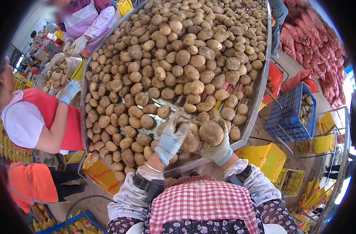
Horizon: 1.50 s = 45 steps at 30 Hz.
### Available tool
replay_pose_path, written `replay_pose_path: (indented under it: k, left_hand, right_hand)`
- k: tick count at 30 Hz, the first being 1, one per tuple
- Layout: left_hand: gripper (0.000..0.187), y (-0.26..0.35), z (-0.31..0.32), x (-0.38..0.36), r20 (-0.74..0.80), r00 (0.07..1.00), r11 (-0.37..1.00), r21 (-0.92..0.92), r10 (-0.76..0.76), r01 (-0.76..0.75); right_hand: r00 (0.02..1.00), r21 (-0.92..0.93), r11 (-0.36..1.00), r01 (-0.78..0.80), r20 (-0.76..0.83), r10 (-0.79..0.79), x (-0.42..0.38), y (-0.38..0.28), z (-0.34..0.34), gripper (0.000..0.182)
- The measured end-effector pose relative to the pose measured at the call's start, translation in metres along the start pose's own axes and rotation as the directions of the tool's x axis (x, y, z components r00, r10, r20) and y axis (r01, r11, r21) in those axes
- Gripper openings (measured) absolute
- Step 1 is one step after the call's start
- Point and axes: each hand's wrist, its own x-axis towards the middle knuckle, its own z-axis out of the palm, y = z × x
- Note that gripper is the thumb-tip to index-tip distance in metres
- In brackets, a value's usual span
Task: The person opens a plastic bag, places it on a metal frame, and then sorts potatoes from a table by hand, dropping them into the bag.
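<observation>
Both sleeved forearms [127, 201] reach forward over the metal table's near rim [239, 144].
I see the left hand [171, 142] curled against one large potato [191, 137], the right hand [220, 151] cupping a second potato [211, 133]; beyond lies one heap [182, 57], too many to count, and one blue crate [290, 114].

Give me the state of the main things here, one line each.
Left hand: gloved, against a potato
Right hand: gloved, holding another potato
Loose potatoes: heaped, many soil-stained
Metal table: loaded, partly bare near the hands
Blue crate: potatoes inside
Pink mesh sacks: filled, piled up
</observation>
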Motion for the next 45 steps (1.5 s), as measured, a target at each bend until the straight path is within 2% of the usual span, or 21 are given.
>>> replay_pose_path:
  k: [2, 6, 12, 15, 17, 19, 21, 22, 29, 31, 33, 34, 35, 36, 37, 38, 39, 40, 42, 44, 45]
  left_hand:
    - [0.039, 0.000, 0.009, -0.002, -0.057, 0.973, 0.959, 0.192, 0.224, -0.210]
    - [0.020, -0.008, 0.012, -0.001, -0.077, 0.983, 0.951, -0.276, -0.165, 0.138]
    - [0.025, -0.005, 0.014, 0.009, -0.087, 0.922, 0.794, -0.544, -0.376, 0.273]
    - [0.043, -0.022, 0.008, 0.013, -0.100, 0.869, 0.743, -0.571, -0.484, 0.349]
    - [0.047, -0.018, 0.002, 0.017, 0.012, 0.919, 0.619, -0.736, -0.393, 0.274]
    - [0.044, -0.015, 0.009, 0.013, 0.067, 0.946, 0.652, -0.709, -0.318, 0.270]
    - [0.046, -0.015, 0.028, 0.010, 0.063, 0.995, 0.974, -0.219, 0.071, -0.056]
    - [0.049, -0.003, 0.024, 0.008, 0.280, 0.952, 0.991, 0.001, 0.126, -0.131]
    - [0.017, 0.012, 0.042, 0.008, 0.131, 0.936, 0.876, -0.331, -0.326, 0.351]
    - [0.020, -0.021, 0.033, 0.017, 0.043, 0.984, 0.927, -0.333, -0.170, 0.175]
    - [0.028, -0.041, 0.010, 0.026, -0.106, 0.992, 0.970, -0.225, 0.071, -0.093]
    - [0.028, -0.031, -0.003, 0.029, -0.154, 0.985, 0.997, -0.026, -0.081, 0.078]
    - [0.030, -0.056, -0.023, 0.035, -0.213, 0.976, 0.969, 0.247, 0.038, 0.016]
    - [0.035, -0.053, -0.034, 0.034, -0.190, 0.946, 0.650, 0.759, 0.265, -0.030]
    - [0.045, -0.050, -0.043, 0.031, -0.042, 0.900, 0.091, 0.996, 0.434, 0.002]
    - [0.055, -0.061, -0.050, 0.021, -0.042, 0.940, 0.112, 0.994, 0.338, 0.004]
    - [0.066, -0.074, -0.055, 0.008, -0.041, 0.971, 0.132, 0.991, 0.237, 0.010]
    - [0.078, -0.062, -0.052, -0.006, 0.034, 0.996, 0.123, 0.991, 0.088, -0.045]
    - [0.061, -0.051, -0.046, -0.026, 0.241, 0.967, 0.215, 0.944, 0.078, -0.252]
    - [0.054, -0.051, -0.048, -0.021, 0.346, 0.936, 0.304, 0.887, 0.061, -0.347]
    - [0.047, -0.060, -0.050, -0.007, 0.302, 0.933, 0.440, 0.823, 0.195, -0.358]
  right_hand:
    - [0.996, -0.034, 0.999, -0.028, 0.082, 0.031, 0.000, 0.001, 0.002, 0.075]
    - [0.994, 0.082, 0.991, -0.108, 0.016, 0.107, -0.004, -0.001, -0.003, 0.076]
    - [0.962, 0.207, 0.959, -0.192, 0.232, 0.143, -0.010, 0.002, 0.004, 0.078]
    - [0.995, -0.272, 0.961, -0.048, 0.067, 0.068, -0.015, -0.005, -0.004, 0.072]
    - [0.884, -0.156, 0.962, -0.222, 0.385, 0.267, -0.021, -0.011, 0.003, 0.075]
    - [0.931, -0.277, 0.960, -0.024, 0.343, 0.123, -0.023, -0.010, -0.004, 0.076]
    - [0.949, -0.398, 0.904, 0.157, 0.316, -0.026, -0.024, -0.009, -0.010, 0.077]
    - [0.967, -0.333, 0.935, 0.118, 0.253, -0.032, -0.023, -0.010, -0.011, 0.077]
    - [0.999, 0.053, 0.998, 0.015, -0.036, -0.013, -0.029, -0.014, -0.018, 0.077]
    - [0.976, -0.622, 0.752, 0.219, 0.131, -0.176, -0.036, -0.018, -0.031, 0.049]
    - [0.983, -0.468, 0.864, 0.186, 0.101, -0.156, -0.043, -0.039, -0.039, 0.045]
    - [0.988, -0.296, 0.944, 0.149, 0.075, -0.132, -0.049, -0.051, -0.043, 0.042]
    - [0.959, -0.366, 0.887, 0.283, 0.095, -0.267, -0.065, -0.057, -0.031, 0.039]
    - [0.912, -0.431, 0.806, 0.406, 0.131, -0.390, -0.080, -0.067, -0.019, 0.037]
    - [0.822, -0.925, 0.205, 0.320, 0.163, -0.545, -0.108, -0.103, -0.063, 0.038]
    - [0.730, -0.873, -0.486, -0.037, 0.308, -0.610, -0.137, -0.134, -0.108, 0.039]
    - [0.733, -0.873, -0.486, -0.031, 0.311, -0.605, -0.154, -0.137, -0.105, 0.039]
    - [0.634, -0.975, -0.010, 0.222, 0.152, -0.758, -0.172, -0.137, -0.084, 0.045]
    - [0.610, -0.319, 0.685, 0.654, -0.312, -0.728, -0.205, -0.138, -0.056, 0.057]
    - [0.577, -0.500, 0.668, 0.551, -0.351, -0.738, -0.254, -0.148, -0.087, 0.062]
    - [0.402, -0.500, 0.686, 0.529, -0.564, -0.721, -0.273, -0.161, -0.112, 0.058]
